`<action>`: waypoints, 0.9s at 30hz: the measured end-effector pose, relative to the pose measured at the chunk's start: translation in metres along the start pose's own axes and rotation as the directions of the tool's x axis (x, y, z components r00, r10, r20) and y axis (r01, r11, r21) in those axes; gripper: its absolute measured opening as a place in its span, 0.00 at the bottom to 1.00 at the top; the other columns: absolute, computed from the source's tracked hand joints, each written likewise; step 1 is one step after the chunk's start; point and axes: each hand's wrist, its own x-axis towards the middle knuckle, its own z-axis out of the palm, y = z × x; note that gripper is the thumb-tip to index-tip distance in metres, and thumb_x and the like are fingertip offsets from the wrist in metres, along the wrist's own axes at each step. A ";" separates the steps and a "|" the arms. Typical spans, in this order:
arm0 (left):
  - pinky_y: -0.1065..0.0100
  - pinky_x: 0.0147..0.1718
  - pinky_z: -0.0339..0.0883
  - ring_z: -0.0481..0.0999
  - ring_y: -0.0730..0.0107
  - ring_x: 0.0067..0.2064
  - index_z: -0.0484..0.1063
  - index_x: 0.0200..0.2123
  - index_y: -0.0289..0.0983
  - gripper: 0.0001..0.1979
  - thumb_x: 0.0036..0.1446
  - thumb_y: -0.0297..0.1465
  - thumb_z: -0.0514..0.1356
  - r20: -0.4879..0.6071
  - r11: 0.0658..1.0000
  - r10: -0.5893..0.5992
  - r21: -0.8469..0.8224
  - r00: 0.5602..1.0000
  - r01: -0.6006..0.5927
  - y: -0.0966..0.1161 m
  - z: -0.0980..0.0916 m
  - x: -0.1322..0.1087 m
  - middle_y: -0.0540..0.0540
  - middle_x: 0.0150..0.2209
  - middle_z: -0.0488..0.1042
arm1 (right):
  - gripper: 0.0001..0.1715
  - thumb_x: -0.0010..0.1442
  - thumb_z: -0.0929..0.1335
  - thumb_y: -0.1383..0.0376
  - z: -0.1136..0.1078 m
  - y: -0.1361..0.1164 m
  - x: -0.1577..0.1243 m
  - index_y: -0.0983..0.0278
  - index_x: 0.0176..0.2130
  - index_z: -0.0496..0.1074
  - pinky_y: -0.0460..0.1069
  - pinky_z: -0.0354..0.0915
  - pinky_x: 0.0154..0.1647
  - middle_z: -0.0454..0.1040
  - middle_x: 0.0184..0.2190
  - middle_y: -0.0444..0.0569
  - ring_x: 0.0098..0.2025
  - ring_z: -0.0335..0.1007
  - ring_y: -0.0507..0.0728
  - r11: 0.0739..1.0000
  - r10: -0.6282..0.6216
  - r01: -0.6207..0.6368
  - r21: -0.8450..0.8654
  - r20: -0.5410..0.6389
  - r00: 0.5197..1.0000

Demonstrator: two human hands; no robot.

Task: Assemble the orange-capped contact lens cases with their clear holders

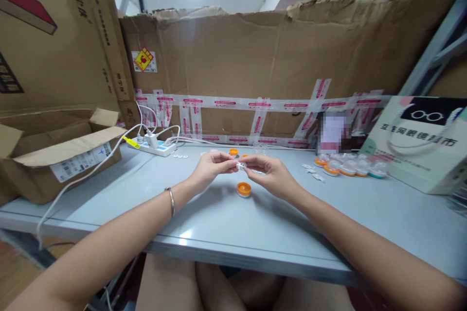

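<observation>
- I have my left hand [213, 164] pinching, fingers curled.
- My right hand [272, 173] pinches too, fingertips just beside.
- I see left forearm [134, 226] and right forearm [339, 226] angling inward, bare.

Small white piece [241, 165] held between two hands over a grey tabletop [215, 218].
Left hand [211, 167] and right hand [270, 173] pinch it with the fingertips; a round orange container [243, 189] sits nearer the person, a power strip [164, 148] left, a spectacle-printed carrier bag [412, 155] right.

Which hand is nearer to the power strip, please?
Left. The left hand is to the right of the power strip; the right hand is farther right, beyond the left hand.
</observation>
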 end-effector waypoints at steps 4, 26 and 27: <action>0.66 0.36 0.68 0.74 0.74 0.28 0.70 0.25 0.30 0.13 0.37 0.32 0.68 -0.017 1.000 -0.006 -0.005 1.000 0.006 0.000 0.000 0.000 0.49 0.23 0.74 | 0.13 0.50 0.66 0.66 0.000 0.000 0.000 0.62 0.39 0.72 0.55 0.68 0.46 0.76 0.37 0.48 0.39 0.74 0.56 0.999 -0.020 0.020 -0.036 -0.008 1.000; 0.64 0.40 0.67 0.74 0.73 0.30 0.70 0.25 0.30 0.13 0.38 0.32 0.68 0.024 0.997 -0.006 -0.078 1.000 0.008 -0.002 -0.001 -0.001 0.48 0.25 0.74 | 0.16 0.53 0.66 0.64 -0.003 -0.002 -0.002 0.55 0.43 0.72 0.54 0.69 0.41 0.76 0.40 0.44 0.42 0.72 0.59 0.909 -0.227 0.233 -0.346 0.058 0.972; 0.64 0.40 0.67 0.74 0.73 0.30 0.70 0.25 0.30 0.13 0.38 0.32 0.68 0.026 0.997 -0.005 -0.076 1.000 0.007 -0.002 -0.001 -0.001 0.48 0.25 0.73 | 0.15 0.54 0.65 0.64 -0.003 -0.003 -0.003 0.55 0.42 0.73 0.53 0.69 0.41 0.76 0.40 0.45 0.41 0.72 0.58 0.910 -0.230 0.236 -0.342 0.060 0.971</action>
